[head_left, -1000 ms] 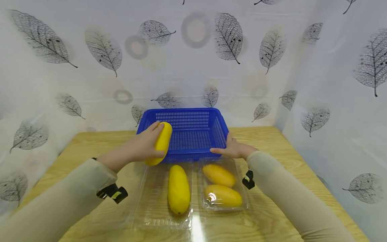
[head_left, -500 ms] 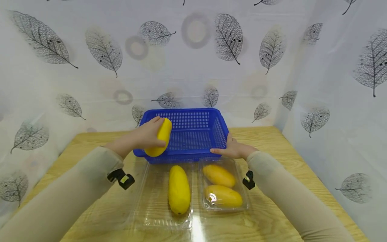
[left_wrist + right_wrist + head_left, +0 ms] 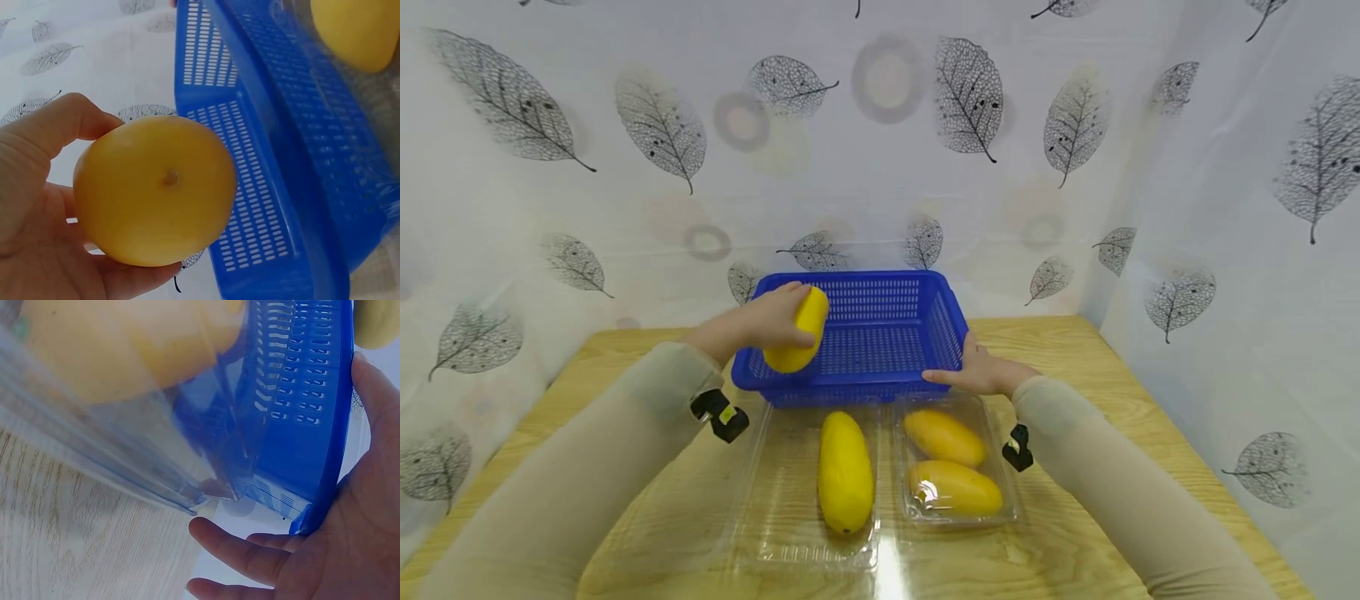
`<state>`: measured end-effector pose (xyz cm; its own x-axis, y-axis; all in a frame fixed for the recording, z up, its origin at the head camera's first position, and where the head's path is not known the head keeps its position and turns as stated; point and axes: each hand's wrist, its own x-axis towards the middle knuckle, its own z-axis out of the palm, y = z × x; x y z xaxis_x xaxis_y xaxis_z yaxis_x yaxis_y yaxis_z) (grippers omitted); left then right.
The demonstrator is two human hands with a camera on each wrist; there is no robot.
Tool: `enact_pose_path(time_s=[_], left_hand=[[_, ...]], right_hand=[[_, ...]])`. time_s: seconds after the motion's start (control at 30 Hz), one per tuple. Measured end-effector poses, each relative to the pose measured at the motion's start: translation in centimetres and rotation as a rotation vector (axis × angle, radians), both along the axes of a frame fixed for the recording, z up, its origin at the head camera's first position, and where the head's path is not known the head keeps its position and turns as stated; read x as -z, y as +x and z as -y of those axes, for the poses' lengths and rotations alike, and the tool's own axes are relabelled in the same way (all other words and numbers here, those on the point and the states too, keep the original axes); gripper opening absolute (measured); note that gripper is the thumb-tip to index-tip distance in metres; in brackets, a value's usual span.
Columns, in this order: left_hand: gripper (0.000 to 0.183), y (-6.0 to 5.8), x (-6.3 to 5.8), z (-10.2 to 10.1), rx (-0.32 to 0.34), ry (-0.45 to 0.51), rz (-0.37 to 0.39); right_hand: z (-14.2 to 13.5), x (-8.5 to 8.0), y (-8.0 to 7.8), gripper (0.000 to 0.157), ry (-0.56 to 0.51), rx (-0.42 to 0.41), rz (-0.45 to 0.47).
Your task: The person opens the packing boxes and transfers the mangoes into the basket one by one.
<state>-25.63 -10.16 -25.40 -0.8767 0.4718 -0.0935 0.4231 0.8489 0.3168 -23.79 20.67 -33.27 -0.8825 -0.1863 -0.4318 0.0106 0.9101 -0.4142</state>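
Note:
My left hand (image 3: 767, 319) grips an oblong yellow melon (image 3: 812, 323), which is tilted over the left part of the blue plastic basket (image 3: 880, 386). In the left wrist view, thumb and fingers wrap around the melon's sides (image 3: 156, 190), and its round end with a small nub shows. My right hand (image 3: 981, 368) rests against the basket's front right corner; the rim (image 3: 334, 456) lies between the thumb and the nearly straight fingers. In front of the basket, another yellow melon (image 3: 846, 473) lies on the right side of a clear plastic tray (image 3: 782, 500).
Beside the tray, a lidded clear plastic box (image 3: 951, 517) holds two orange-yellow mangoes (image 3: 955, 487). Everything stands on a wooden table (image 3: 1067, 517). A white curtain (image 3: 880, 183) printed with leaves hangs behind and at both sides.
My left hand has moved forward and slightly inward with the yellow melon, from the basket's front left rim to over its inside. The right hand stays at the corner.

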Motion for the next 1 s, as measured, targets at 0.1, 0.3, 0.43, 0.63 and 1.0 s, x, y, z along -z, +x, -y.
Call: enact_pose_path(time_s=[0.1,0.3,0.43,0.63,1.0], left_hand=[[0.081,-0.6,-0.1,0.0,-0.002,-0.004,0.01],[0.079,-1.8,-0.2,0.0,0.005,0.005,0.037],[0.078,-2.5,0.1,0.1,-0.003,0.023,0.051],[0.078,-3.6,0.7,0.3,0.019,0.052,0.075],[0.074,-6.2,1.2,1.4,0.002,0.156,0.103]], right_hand=[[0.0,0.0,0.1,0.118,0.002,0.008,0.004],[-0.1,0.0,0.1,0.119,-0.001,0.016,0.013],[0.0,0.0,0.1,0.119,0.004,0.009,0.005],[-0.1,0.1,0.0,0.118,0.001,0.008,0.014],[-0.1,0.1,0.0,0.117,0.026,-0.007,-0.021]])
